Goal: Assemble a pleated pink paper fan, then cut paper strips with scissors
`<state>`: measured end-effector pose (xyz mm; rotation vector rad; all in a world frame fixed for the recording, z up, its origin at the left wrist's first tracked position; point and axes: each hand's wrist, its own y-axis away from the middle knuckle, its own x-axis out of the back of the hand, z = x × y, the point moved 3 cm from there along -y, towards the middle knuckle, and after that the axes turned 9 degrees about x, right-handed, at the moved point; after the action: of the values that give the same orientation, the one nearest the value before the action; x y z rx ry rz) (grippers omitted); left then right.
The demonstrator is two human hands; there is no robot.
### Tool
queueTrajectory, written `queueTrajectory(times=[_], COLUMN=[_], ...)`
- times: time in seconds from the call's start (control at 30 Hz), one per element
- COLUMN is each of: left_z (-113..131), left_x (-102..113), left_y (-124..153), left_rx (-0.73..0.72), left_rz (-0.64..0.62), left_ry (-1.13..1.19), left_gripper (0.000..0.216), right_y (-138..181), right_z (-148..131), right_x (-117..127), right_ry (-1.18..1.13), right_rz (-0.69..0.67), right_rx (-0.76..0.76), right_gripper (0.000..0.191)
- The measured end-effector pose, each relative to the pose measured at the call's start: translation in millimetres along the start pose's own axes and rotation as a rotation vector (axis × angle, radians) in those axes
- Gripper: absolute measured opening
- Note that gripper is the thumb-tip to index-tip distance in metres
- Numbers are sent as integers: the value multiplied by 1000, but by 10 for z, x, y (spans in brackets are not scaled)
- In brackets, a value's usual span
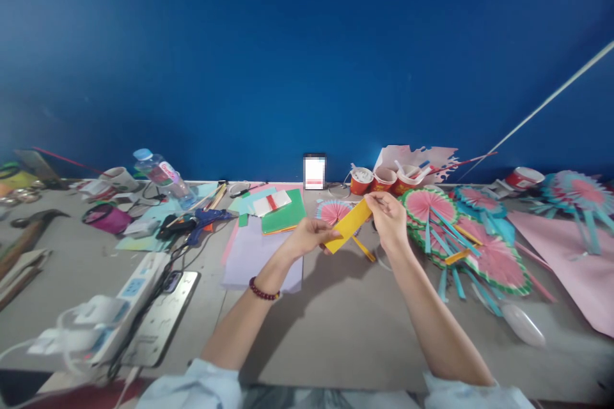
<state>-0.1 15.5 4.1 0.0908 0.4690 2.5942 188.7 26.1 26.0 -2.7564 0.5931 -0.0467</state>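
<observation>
A yellow strip of paper [349, 227] is stretched at a slant between my two hands, above the grey table. My left hand [314, 236], with a dark red bead bracelet on its wrist, pinches the lower left end. At the upper right end, my right hand [387, 216] grips the strip between thumb and fingers. Behind the strip lies a pleated pink and blue paper fan [330, 209], partly hidden by it. A thin yellow piece [364, 249] pokes out below the strip.
Left of my hands are lilac paper [261, 262], green sheets [292, 208], a blue glue gun [204, 223], a phone [163, 319] and a power strip [132, 300]. Pleated watermelon-coloured fans [494, 249] and a white plastic spoon [524, 326] lie right. Red paper cups [361, 182] stand behind.
</observation>
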Motion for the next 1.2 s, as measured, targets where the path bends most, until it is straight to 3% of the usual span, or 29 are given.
queueTrajectory(times=[0.2, 0.37, 0.7, 0.8, 0.93, 1.07, 1.2], left_z=[52, 62, 150, 174, 124, 102, 129], left_x=[19, 36, 109, 100, 63, 24, 18], left_y=[44, 68, 169, 177, 117, 80, 93], left_rx=[-44, -61, -22, -80, -124, -193, -231], left_rz=[-69, -112, -124, -65, 70, 98, 158], left_ry=[-38, -42, -151, -226, -201, -171, -224], left_gripper=[36, 43, 38, 38, 41, 36, 39], right_y=[-35, -74, -65, -25, 83, 196, 239], right_z=[15, 10, -15, -30, -56, -93, -128], right_x=[42, 100, 44, -10, -135, -247, -286], right_ry=[0, 0, -51, -78, -65, -27, -7], right_rz=[8, 42, -44, -93, -261, -404, -463], right_rx=[-5, -7, -38, -61, -97, -62, -20], right_gripper=[31, 32, 31, 34, 32, 28, 25])
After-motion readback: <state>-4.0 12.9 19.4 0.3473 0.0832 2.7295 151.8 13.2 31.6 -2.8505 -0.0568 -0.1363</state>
